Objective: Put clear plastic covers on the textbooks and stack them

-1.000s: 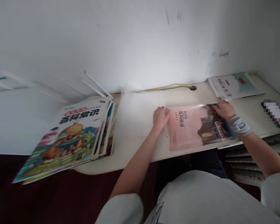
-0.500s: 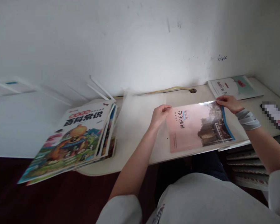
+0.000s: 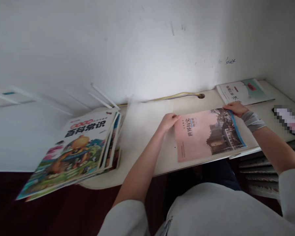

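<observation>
A pink booklet (image 3: pixel 196 137) with a photo of stone ruins and a blue edge lies sideways over the front of the desk. My left hand (image 3: pixel 169 122) pinches its upper left corner. At its upper right corner, my right hand (image 3: pixel 236 108) grips the edge, with a grey wrap around the wrist. To the left, a stack of picture books (image 3: pixel 76 147) overhangs the desk's rounded end, its top cover colourful with large dark lettering. Behind my right hand another book (image 3: pixel 243 91), white and green, rests near the wall.
The pale desk (image 3: pixel 147 141) stands against a white wall. A yellow cable (image 3: pixel 172 96) runs along the back to a round hole (image 3: pixel 201 96). At the right lies a phone (image 3: pixel 288 119), partly blurred out. Shelf-like layers (image 3: pixel 259 178) sit below the desk's right side.
The booklet now lies flatter, and the bright glare on its cover has gone. Both hands keep their hold on its corners. The view has shifted slightly.
</observation>
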A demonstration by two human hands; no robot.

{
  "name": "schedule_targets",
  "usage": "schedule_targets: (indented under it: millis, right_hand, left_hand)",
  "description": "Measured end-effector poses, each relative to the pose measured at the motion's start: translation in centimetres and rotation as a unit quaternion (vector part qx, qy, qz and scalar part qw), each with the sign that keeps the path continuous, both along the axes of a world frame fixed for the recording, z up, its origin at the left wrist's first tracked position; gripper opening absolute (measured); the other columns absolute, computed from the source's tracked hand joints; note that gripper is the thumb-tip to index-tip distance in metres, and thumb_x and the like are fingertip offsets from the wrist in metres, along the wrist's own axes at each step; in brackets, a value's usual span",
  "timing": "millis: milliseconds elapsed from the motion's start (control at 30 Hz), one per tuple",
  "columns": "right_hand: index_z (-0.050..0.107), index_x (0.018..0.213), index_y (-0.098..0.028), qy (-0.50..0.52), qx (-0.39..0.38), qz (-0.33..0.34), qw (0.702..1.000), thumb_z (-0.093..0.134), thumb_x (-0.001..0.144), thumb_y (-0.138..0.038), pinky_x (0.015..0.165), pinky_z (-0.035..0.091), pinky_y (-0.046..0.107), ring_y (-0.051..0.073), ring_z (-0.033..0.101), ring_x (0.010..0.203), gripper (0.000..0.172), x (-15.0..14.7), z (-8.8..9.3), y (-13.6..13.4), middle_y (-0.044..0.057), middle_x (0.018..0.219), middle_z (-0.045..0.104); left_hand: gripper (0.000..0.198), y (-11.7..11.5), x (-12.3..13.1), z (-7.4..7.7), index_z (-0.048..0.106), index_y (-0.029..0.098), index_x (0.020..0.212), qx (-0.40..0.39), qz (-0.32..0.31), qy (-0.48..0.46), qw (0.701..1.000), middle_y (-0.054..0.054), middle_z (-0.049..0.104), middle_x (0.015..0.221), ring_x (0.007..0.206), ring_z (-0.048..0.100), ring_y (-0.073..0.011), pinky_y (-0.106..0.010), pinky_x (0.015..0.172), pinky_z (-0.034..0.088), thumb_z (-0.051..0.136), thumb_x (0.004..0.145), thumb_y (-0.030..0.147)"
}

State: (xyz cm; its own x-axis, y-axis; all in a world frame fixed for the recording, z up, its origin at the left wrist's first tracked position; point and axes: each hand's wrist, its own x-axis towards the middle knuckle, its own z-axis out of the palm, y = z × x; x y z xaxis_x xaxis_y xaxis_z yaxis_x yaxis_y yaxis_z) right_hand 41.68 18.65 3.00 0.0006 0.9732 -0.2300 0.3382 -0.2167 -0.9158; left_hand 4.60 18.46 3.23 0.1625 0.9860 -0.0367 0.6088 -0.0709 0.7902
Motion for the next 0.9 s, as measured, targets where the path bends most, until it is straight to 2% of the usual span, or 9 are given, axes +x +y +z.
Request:
schedule_targets:
  millis: [100,233,433,533,600,667,733,833,900]
  right_hand:
    - [0.056,0.066,-0.02,0.02,0.025,-0.003,1.0,0.075,0.062,-0.05,0.049,0.041,0.025,0.012,0.049,0.051,0.036,0.3,-0.3,0.0,-0.002,0.053,0.055]
    - [0.06,0.072,-0.018,0.041,0.034,0.027,0.998,0.077,0.055,-0.049,0.051,0.041,0.024,0.01,0.049,0.053,0.039,0.7,-0.2,-0.3,-0.003,0.059,0.058]
    - [0.059,0.064,-0.018,-0.069,0.056,0.038,0.995,0.066,0.061,-0.059,0.047,0.038,0.023,0.01,0.048,0.049,0.042,0.7,-0.6,0.1,-0.003,0.053,0.055]
    - [0.06,0.065,-0.018,-0.13,0.074,0.044,0.988,0.062,0.068,-0.057,0.052,0.041,0.025,0.013,0.052,0.053,0.039,0.6,-0.3,0.5,-0.001,0.055,0.059]
    - [0.064,0.07,-0.017,-0.181,0.098,0.054,0.977,0.061,0.072,-0.051,0.062,0.045,0.029,0.016,0.058,0.063,0.034,0.0,0.4,0.5,0.003,0.066,0.066]
    - [0.068,0.082,-0.017,-0.262,0.128,0.079,0.953,0.058,0.076,-0.045,0.075,0.045,0.032,0.021,0.062,0.079,0.031,-1.1,1.1,0.4,0.008,0.086,0.071]
    - [0.068,0.097,-0.019,-0.397,0.153,0.124,0.897,0.052,0.083,-0.041,0.081,0.043,0.035,0.024,0.063,0.093,0.032,-2.6,1.8,0.1,0.009,0.102,0.07]
    - [0.069,0.1,-0.02,-0.553,0.161,0.177,0.798,0.043,0.089,-0.039,0.081,0.043,0.038,0.027,0.063,0.096,0.034,-4.6,2.2,-0.2,0.012,0.101,0.071]
    - [0.07,0.093,-0.018,-0.567,0.156,0.183,0.788,0.043,0.089,-0.037,0.08,0.043,0.039,0.028,0.064,0.093,0.034,-5.4,2.0,0.0,0.014,0.095,0.071]
  left_hand:
    - [0.02,0.8,-0.1,0.8,0.06,0.019,0.061,0.015,-0.053,0.044,0.998,-0.001,0.06,0.064,0.064,0.053,-0.0152,-0.025,0.059,0.037,0.062,0.067,0.038]
    - [0.021,1.7,0.4,2.1,0.063,0.02,0.057,0.013,-0.12,0.085,0.989,0.0,0.062,0.06,0.063,0.054,-0.0162,-0.026,0.062,0.036,0.06,0.068,0.037]
    - [0.018,2.5,4.1,2.5,0.07,0.023,0.072,0.036,-0.223,0.116,0.967,-0.001,0.07,0.076,0.073,0.059,-0.018,-0.026,0.068,0.039,0.055,0.072,0.034]
    - [0.017,3.2,6.0,2.0,0.067,0.021,0.064,0.036,-0.234,0.124,0.964,-0.002,0.066,0.068,0.069,0.057,-0.0175,-0.026,0.065,0.039,0.054,0.072,0.029]
    - [0.019,3.8,6.6,1.6,0.062,0.02,0.057,0.017,-0.238,0.131,0.962,-0.001,0.061,0.059,0.06,0.054,-0.0153,-0.026,0.059,0.038,0.053,0.072,0.027]
    - [0.024,4.3,6.7,1.2,0.059,0.019,0.053,-0.011,-0.243,0.139,0.96,0.0,0.056,0.051,0.051,0.051,-0.0132,-0.025,0.053,0.036,0.052,0.074,0.029]
    - [0.029,4.7,6.6,0.7,0.056,0.018,0.052,-0.033,-0.244,0.151,0.957,0.001,0.052,0.047,0.045,0.048,-0.0125,-0.025,0.049,0.035,0.051,0.077,0.031]
    - [0.031,4.7,6.7,0.3,0.054,0.018,0.05,-0.036,-0.238,0.185,0.953,0.001,0.05,0.045,0.044,0.05,-0.0133,-0.026,0.048,0.037,0.051,0.079,0.03]
    - [0.028,4.4,7.1,0.2,0.054,0.018,0.052,-0.015,-0.227,0.216,0.95,0.0,0.052,0.048,0.051,0.054,-0.0153,-0.026,0.053,0.04,0.053,0.078,0.027]
